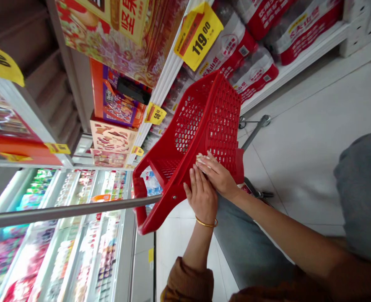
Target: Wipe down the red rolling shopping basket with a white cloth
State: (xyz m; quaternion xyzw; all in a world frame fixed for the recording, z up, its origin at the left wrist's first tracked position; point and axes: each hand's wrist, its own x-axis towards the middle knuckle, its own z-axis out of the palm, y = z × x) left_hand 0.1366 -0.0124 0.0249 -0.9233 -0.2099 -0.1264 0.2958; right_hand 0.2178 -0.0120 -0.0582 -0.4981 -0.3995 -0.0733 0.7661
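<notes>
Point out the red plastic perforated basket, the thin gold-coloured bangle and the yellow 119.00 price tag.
Red plastic perforated basket (pixel 223 123), head view: its perforated wall.
Thin gold-coloured bangle (pixel 206 225), head view: its band.
Yellow 119.00 price tag (pixel 200 38), head view: its printed price.

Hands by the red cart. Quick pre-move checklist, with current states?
1. Both hands visible: ok; left hand and right hand overlap in view, by the red cart.
2. Hands off the metal pole: ok, neither is on it.
3. Firm hold on the cart: cannot tell.
4. Left wrist bare: not ok, gold bracelet on it.
5. Cart's whole interior visible: not ok, its side hides part.
6. Wheels free to roll: cannot tell.
</notes>
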